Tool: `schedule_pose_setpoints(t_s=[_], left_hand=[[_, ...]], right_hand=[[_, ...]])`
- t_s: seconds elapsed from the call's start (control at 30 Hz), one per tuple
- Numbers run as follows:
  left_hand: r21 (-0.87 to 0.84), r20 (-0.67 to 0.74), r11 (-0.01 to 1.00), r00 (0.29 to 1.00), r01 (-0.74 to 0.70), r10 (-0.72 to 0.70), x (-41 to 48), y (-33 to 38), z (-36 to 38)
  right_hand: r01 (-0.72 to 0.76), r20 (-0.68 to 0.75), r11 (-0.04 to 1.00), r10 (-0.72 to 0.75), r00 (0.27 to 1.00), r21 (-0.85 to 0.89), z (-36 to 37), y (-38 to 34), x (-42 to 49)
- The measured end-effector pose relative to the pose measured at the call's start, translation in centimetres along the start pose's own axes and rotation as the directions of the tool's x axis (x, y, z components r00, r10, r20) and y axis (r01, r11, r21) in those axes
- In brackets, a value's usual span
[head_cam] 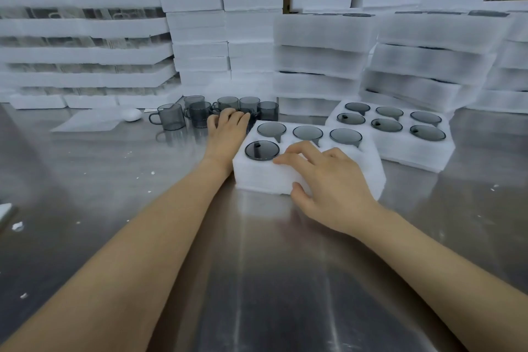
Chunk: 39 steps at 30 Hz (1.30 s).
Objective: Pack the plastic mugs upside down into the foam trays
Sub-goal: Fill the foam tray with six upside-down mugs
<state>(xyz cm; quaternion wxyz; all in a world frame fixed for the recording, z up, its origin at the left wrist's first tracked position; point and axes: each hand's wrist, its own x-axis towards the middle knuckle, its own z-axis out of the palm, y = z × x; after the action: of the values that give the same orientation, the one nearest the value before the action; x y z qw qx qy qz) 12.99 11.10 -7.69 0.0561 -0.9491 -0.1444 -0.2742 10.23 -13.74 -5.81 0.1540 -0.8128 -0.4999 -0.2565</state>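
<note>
Steel table (271,280) up close, scattered with little white foam crumbs, and both bare forearms stretch out over it. The right hand (334,183) rests on the near foam tray (263,180), with its fingers spread apart and lightly arched on top and the thumb against the front wall, not wrapped round anything. That tray has four smoky grey mugs sitting upside down in it: one in the front left pocket (262,150) and three along the back row (308,133). The hand covers the other front pockets, so no idea what's in those. Past the tray's left corner the left hand (227,128) lies over the loose mugs (171,120) standing upright on the table. Its fingers drape over the top of one, but I honestly can't tell if it's gripping it. Off to the right and further back sits a second tray (414,156) with six upside-down mugs. To the left there's a flat foam sheet (85,123) with a white egg-shaped thing (131,114) on it. Behind everything, stacks of foam trays (323,46) wall off the back.
</note>
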Motion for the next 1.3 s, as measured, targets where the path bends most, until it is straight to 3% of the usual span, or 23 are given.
schedule_pose_setpoints(t_s=[0.17,0.33,0.5,0.7,0.8,0.9,1.0,1.1,1.3], left_hand=[[0.007,0.002,0.999,0.999,-0.054,0.054,0.4,0.6,-0.1],[-0.362,-0.128,0.921,0.97,0.147,-0.206,-1.8,0.7,-2.1],[-0.392,-0.328,0.919,0.926,0.048,-0.188,-5.3,1.2,-4.6],[-0.541,-0.457,0.841,0.837,0.007,-0.301,-8.8,1.3,-6.5],[-0.504,-0.573,0.858,0.782,-0.1,-0.246,-9.3,1.9,-7.6],[-0.335,-0.675,0.899,0.737,-0.281,-0.021,-9.8,3.6,-8.2],[-0.286,-0.639,0.857,0.752,-0.429,0.163,-10.4,6.0,-8.6],[-0.493,-0.516,0.755,0.844,-0.432,0.146,-10.8,6.8,-8.8],[-0.62,-0.454,0.68,0.886,-0.391,0.095,-10.8,5.9,-8.5]], right_hand=[[-0.009,-0.024,1.0,0.009,1.0,-0.019,0.4,-0.1,0.3],[0.024,0.031,1.0,-0.024,0.999,-0.011,-0.4,0.2,0.0],[0.041,0.08,0.999,-0.04,0.996,-0.008,-0.7,0.1,-0.2],[-0.041,-0.034,0.977,0.05,0.998,0.211,-0.6,0.3,-0.3],[-0.065,-0.078,0.956,0.091,0.993,0.286,-0.5,0.2,-0.3],[-0.057,-0.15,0.947,0.109,0.983,0.315,-0.7,0.2,-0.3],[-0.119,-0.153,0.901,0.199,0.968,0.418,-0.9,0.1,-0.2],[-0.114,-0.147,0.873,0.207,0.967,0.475,-0.8,0.1,-0.2],[-0.052,-0.199,0.906,0.148,0.969,0.419,-0.4,0.6,-0.3]])
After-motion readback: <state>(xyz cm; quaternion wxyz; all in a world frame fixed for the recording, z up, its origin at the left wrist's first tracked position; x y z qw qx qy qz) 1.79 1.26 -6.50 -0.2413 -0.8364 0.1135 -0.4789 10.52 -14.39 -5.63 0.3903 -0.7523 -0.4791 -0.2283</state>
